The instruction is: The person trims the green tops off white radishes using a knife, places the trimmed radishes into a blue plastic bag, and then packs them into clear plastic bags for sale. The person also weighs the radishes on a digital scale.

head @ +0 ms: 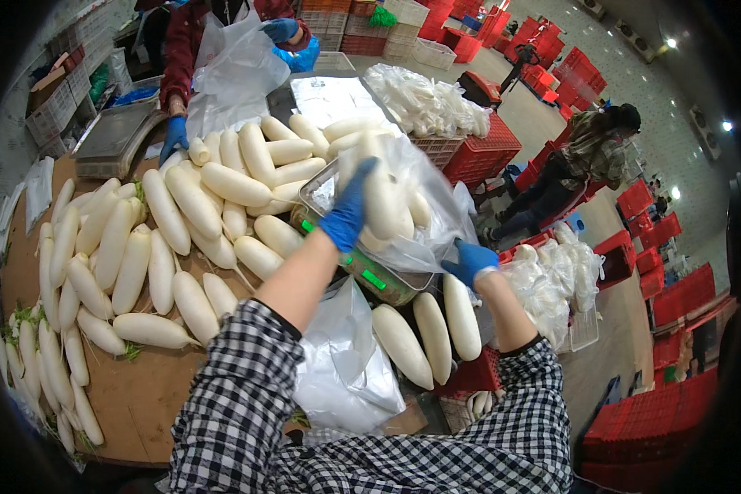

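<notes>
My left hand [351, 207], in a blue glove, grips a large white daikon radish [386, 207], blurred, over the metal pan [417, 279] of a weighing scale with green displays [373, 279]. A clear plastic bag [435, 228] spreads around this radish and another one beside it. The gloved fingers of my right hand [471, 259] pinch the bag's edge at the pan's right side. Below the scale, several daikons [432, 339] lie side by side, next to a stack of flat plastic bags [346, 370].
Many loose daikons [179, 210] cover the brown tabletop [129, 395] at left. Across the table, a co-worker's gloved hand [174, 137] touches the pile near another scale [114, 139]. Bagged daikons [546, 278] and red crates [485, 148] stand at right; a person [574, 160] stands beyond.
</notes>
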The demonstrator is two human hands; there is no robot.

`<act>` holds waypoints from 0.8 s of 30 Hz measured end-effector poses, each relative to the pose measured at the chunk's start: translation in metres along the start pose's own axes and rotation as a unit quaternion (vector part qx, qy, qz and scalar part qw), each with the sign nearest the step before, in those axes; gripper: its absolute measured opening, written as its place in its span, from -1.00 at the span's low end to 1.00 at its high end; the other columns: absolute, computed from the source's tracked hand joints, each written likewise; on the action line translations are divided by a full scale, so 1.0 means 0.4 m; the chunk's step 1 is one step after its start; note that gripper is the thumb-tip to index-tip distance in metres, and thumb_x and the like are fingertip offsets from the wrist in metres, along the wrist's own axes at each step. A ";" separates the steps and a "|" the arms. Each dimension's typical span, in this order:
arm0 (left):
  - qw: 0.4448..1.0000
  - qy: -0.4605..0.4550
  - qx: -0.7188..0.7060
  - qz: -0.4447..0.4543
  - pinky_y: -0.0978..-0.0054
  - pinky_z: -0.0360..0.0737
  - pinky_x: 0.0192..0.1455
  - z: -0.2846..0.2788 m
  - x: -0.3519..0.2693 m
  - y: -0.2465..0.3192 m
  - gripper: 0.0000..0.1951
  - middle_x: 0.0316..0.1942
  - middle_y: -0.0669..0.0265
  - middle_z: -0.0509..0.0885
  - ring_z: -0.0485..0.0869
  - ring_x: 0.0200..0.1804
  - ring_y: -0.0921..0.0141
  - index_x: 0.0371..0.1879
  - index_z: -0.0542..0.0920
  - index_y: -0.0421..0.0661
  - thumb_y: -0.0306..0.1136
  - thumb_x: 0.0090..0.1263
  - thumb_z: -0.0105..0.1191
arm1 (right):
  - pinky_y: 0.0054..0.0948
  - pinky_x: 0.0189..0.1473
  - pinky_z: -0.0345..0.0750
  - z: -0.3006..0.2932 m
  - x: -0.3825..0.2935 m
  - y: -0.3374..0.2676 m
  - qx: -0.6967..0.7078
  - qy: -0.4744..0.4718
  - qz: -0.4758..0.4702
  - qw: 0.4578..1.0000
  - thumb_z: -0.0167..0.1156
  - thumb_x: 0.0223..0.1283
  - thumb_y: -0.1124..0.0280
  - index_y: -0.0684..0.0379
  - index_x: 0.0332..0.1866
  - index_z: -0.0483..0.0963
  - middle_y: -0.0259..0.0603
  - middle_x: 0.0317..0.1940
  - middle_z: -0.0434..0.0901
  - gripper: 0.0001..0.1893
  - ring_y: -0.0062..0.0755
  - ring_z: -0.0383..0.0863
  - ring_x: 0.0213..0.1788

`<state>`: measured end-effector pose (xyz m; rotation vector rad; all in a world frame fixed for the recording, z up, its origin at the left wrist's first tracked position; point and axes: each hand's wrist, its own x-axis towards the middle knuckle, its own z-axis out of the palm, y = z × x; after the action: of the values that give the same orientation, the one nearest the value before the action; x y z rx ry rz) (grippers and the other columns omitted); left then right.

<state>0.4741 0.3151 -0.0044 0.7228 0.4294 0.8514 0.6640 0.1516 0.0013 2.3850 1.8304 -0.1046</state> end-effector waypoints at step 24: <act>0.923 -0.078 -0.363 -0.103 -0.12 0.18 0.33 -0.174 -0.416 -0.003 -0.28 0.33 0.00 0.22 0.22 0.36 0.05 0.28 0.17 -0.08 0.15 0.27 -0.02 | -0.42 0.17 0.39 -0.021 0.355 -0.003 0.307 0.135 -0.166 0.927 0.31 -0.08 0.43 0.22 0.14 0.40 -0.05 0.07 0.52 -0.44 -0.28 0.49 0.13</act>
<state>0.3332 0.2095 -0.0430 0.0505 0.0234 0.6764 0.6997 0.2890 -0.0098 2.5173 2.6515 -0.4690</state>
